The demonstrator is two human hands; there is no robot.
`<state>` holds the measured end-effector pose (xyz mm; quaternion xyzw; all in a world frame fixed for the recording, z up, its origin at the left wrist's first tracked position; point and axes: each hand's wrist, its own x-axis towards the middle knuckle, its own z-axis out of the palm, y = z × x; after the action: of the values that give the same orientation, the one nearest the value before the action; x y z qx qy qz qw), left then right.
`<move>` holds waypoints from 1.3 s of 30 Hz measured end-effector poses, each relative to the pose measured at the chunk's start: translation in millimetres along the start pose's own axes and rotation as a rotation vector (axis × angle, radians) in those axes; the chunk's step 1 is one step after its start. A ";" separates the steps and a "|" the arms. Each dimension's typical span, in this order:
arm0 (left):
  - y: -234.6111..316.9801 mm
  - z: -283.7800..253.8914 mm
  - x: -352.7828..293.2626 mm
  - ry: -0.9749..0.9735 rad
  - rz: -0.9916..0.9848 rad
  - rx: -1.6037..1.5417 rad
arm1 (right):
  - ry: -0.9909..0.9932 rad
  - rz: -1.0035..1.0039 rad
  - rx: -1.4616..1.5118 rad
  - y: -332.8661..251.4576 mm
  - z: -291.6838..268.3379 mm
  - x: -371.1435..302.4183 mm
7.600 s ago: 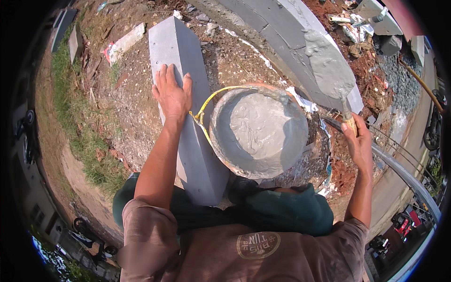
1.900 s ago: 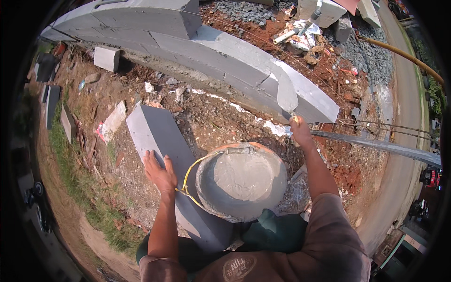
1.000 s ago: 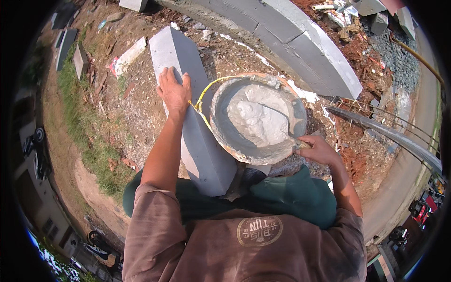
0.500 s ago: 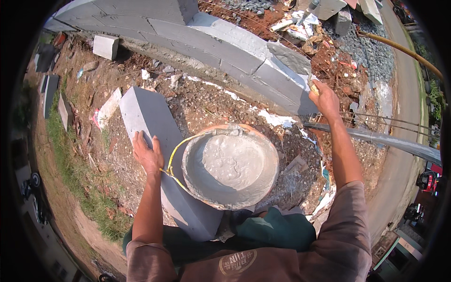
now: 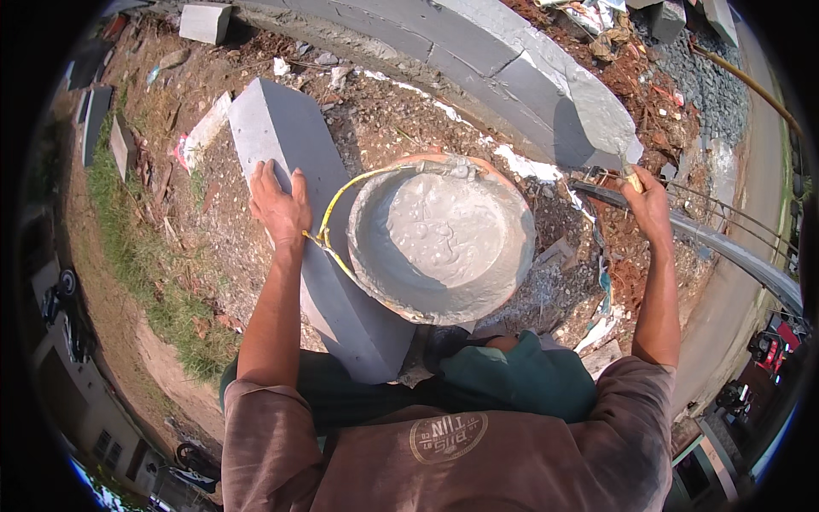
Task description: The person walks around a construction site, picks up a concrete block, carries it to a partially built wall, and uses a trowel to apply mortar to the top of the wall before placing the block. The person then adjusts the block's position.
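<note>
My left hand (image 5: 280,203) lies flat, fingers spread, on a long grey block (image 5: 294,141) that rests on the ground in front of me. Beside that block stands a round bucket (image 5: 357,243) with a yellow cord handle (image 5: 322,224), holding wet grey mortar (image 5: 435,224). Out to the right, my right hand (image 5: 650,209) is closed around the pale handle of a trowel (image 5: 634,180). Its blade is hard to tell apart from the mortar at the near right end of the low block wall (image 5: 465,64).
Rubble and soil surround the bucket. A loose block (image 5: 205,23) lies at the far left, grass (image 5: 192,328) at the left. Dark gravel (image 5: 729,102) lies at the far right. A long grey beam (image 5: 725,247) extends right from the wall's end, towards a road (image 5: 734,282).
The view has shifted, so the scene sits higher in the picture. My right hand and trowel have moved nearer and rightward, off the wall's end. My left hand stays on the block.
</note>
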<state>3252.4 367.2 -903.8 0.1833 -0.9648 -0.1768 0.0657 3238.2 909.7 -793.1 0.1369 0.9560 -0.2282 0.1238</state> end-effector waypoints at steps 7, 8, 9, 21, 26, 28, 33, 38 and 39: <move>-5.8 4.7 3.9 0.025 -0.001 -0.011 | -0.436 -0.241 -0.117 -111.7 -11.6 -102.5; -3.5 5.8 4.2 0.024 -0.003 -0.017 | -0.390 -0.367 -0.279 -120.1 8.5 -108.1; -4.7 5.6 4.3 0.027 -0.001 -0.011 | -0.395 -0.347 -0.355 -133.5 33.3 -111.7; 1.0 3.3 2.7 -0.010 -0.028 -0.017 | -0.998 0.040 0.326 -82.8 79.1 -123.1; 0.1 0.7 2.7 -0.012 -0.033 0.001 | -0.840 0.213 0.570 -56.7 45.2 -108.5; 3.0 -3.2 1.5 -0.017 -0.029 -0.001 | -0.647 0.226 0.547 -44.4 23.4 -82.6; 3.8 -1.0 4.0 -0.016 0.002 0.008 | -0.209 0.093 0.312 7.8 -15.8 9.1; 11.0 -1.9 5.1 -0.038 -0.007 -0.025 | 0.283 -0.071 -0.552 39.4 2.2 65.7; 8.9 -2.4 4.4 -0.034 -0.008 -0.022 | 0.262 -0.027 -0.594 37.8 10.6 68.8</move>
<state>3245.8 372.5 -898.1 0.1834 -0.9631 -0.1906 0.0505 3188.0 951.2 -838.1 0.1100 0.9903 0.0785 0.0313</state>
